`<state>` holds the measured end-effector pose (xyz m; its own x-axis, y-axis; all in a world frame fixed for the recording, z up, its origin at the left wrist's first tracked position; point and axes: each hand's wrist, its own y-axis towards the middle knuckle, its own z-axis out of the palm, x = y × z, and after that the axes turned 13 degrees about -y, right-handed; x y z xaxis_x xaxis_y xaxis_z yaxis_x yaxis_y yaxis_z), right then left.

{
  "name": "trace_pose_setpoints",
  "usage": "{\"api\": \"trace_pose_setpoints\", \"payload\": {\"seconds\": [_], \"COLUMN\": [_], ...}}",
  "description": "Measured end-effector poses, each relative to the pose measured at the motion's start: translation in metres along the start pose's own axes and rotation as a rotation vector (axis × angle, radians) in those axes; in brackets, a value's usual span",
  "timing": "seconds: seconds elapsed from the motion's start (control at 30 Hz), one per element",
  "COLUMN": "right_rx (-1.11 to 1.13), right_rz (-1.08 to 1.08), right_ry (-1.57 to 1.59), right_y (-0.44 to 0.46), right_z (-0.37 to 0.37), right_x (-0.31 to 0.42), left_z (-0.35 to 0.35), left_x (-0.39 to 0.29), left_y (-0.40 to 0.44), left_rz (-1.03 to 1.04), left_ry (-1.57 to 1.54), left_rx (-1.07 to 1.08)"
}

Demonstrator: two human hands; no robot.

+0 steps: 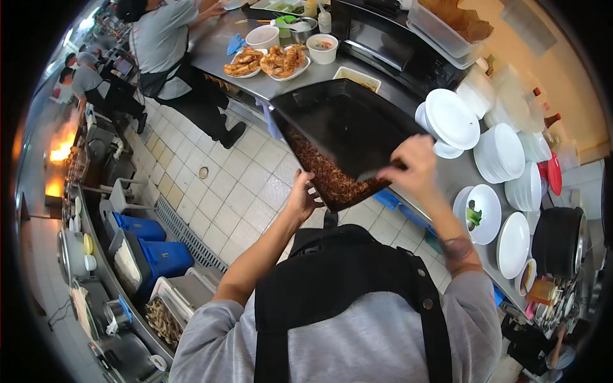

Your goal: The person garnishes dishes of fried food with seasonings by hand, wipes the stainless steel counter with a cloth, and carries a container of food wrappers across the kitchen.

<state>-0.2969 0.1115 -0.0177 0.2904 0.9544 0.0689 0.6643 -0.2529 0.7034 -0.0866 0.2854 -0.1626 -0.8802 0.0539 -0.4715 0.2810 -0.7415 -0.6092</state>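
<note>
Crowding the right-hand steel counter (454, 171) were loads of bowls (500, 154); floor tiles (242, 177) lay left. Left hand (301, 196) gripped a black tray (337, 204), right hand (415, 167) its cover (341, 121).

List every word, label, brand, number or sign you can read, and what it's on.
None: nothing in view can be read.
Black container: no lettering visible.
Grey sheet on the wall, upper right: too blurred to make out any writing.
Brown bottle by the wall, right: too small to read any label.

Right fingers (405, 155) blurred; lid (345, 121) partly hides shreds (329, 171).
</note>
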Motion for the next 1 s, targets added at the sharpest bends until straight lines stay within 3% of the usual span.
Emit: {"api": "trace_pose_setpoints", "payload": {"seconds": [0.07,0.1,0.13,0.17,0.2,0.23,0.3,0.43,0.53,0.67,0.8,0.9,0.93,1.0], "right_rx": [-0.205,-0.214,-0.267,-0.435,-0.533,-0.506,-0.644,-0.626,-0.607,-0.852,-0.850,-0.644,-0.599,-0.620], "right_rz": [0.269,0.549,0.670,0.679,0.695,0.774,0.933,1.245,1.285,1.369,1.536,1.387,1.363,1.139], "right_ry": [0.115,0.089,0.117,0.249,0.185,-0.024,-0.136,-0.157,-0.195,0.076,0.191,-0.818,-0.812,-0.482], "right_y": [0.027,0.037,0.051,0.051,0.053,0.044,0.007,-0.039,-0.072,-0.102,-0.114,-0.098,-0.073,-0.006], "right_z": [-0.007,-0.012,-0.023,-0.021,-0.025,-0.031,-0.024,-0.008,0.023,0.082,0.099,0.088,0.076,0.074], "right_x": [-0.022,-0.033,-0.038,-0.056,-0.059,-0.062,-0.065,-0.017,-0.002,-0.004,-0.011,0.001,0.012,0.026], "left_z": [-0.007,-0.008,0.004,0.006,0.006,0.006,-0.002,-0.040,-0.023,-0.002,0.011,0.012,0.014,0.017], "left_x": [-0.002,-0.003,-0.009,-0.009,-0.009,-0.012,-0.014,-0.025,-0.057,-0.082,-0.093,-0.101,-0.105,-0.115], "left_y": [0.011,0.014,0.006,0.009,0.014,0.020,0.033,0.068,0.058,0.056,0.057,0.065,0.064,0.065], "left_rz": [0.012,0.019,0.055,0.064,0.076,0.088,0.097,0.028,-0.007,-0.125,-0.273,-0.356,-0.381,-0.445], "left_ry": [-0.069,-0.106,-0.135,-0.145,-0.154,-0.163,-0.156,-0.150,-0.084,0.012,-0.001,-0.010,0.011,0.085], "left_rx": [0.006,0.010,0.025,0.030,0.037,0.044,0.073,0.154,0.156,0.134,0.090,0.127,0.146,0.140]}}
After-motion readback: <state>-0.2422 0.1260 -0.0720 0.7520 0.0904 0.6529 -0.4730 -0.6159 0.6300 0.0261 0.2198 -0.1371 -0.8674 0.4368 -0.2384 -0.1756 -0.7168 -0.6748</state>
